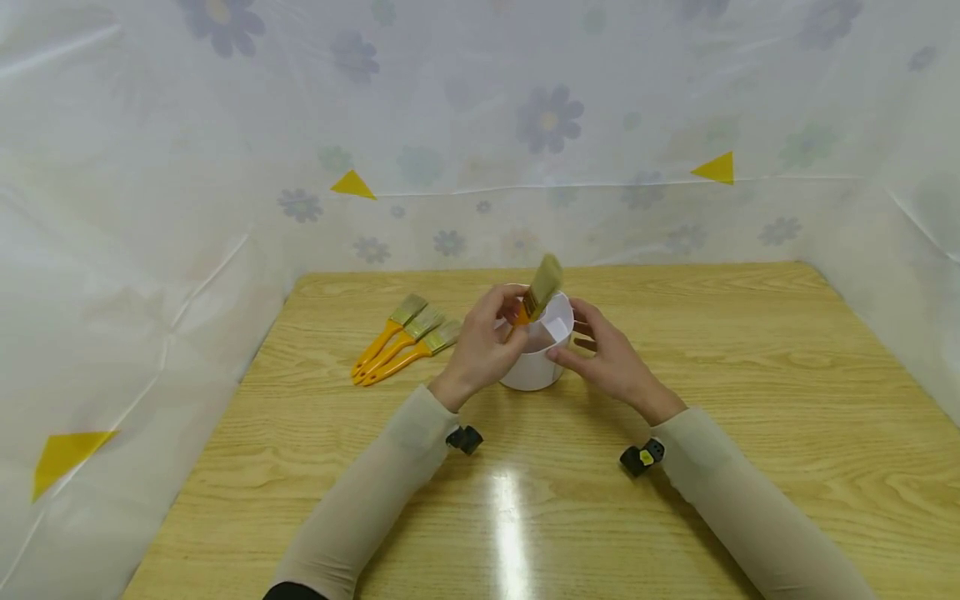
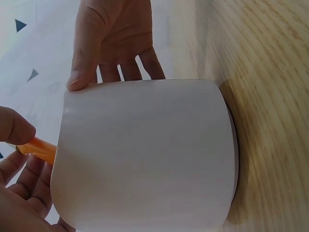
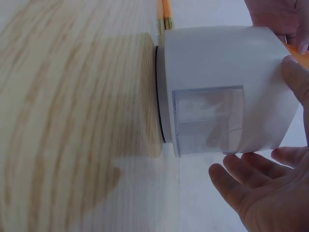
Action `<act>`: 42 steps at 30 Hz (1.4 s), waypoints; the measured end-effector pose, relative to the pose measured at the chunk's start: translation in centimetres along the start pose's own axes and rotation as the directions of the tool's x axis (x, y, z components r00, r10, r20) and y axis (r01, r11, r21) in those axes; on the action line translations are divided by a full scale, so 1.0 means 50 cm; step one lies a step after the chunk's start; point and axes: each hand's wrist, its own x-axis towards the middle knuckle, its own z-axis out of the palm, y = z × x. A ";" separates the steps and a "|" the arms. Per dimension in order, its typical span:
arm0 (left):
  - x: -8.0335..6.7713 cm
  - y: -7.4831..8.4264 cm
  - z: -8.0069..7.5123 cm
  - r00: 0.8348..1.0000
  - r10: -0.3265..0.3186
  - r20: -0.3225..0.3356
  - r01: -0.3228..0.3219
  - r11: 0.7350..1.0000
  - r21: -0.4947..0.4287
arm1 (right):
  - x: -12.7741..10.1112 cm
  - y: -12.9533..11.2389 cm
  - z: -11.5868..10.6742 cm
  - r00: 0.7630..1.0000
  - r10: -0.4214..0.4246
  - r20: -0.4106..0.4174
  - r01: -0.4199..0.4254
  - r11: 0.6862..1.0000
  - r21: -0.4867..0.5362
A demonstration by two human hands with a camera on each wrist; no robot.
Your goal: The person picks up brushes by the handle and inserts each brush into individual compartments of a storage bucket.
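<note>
My left hand [image 1: 483,350] pinches a paintbrush [image 1: 546,279] with an orange handle and pale bristles. Its bristles point up, and the handle slants down into the mouth of a white round container [image 1: 531,377]. In the left wrist view, the orange handle [image 2: 43,151] passes behind the container's rim, its lower end hidden. My right hand [image 1: 609,358] holds the container's right side, thumb near the rim and fingers round the far side. A clear pocket [image 3: 210,121] shows on the container's wall in the right wrist view.
Three more paintbrushes [image 1: 424,323] with orange handles lie fanned side by side on the wooden table [image 1: 750,375], left of the container. Behind the table hangs a flowered plastic sheet [image 1: 465,108] with yellow triangles on it.
</note>
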 end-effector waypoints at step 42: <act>-0.003 -0.004 -0.002 0.990 0.067 0.125 -0.088 0.981 0.174 | -0.018 -0.065 -0.003 1.000 -0.018 0.010 0.018 1.000 0.007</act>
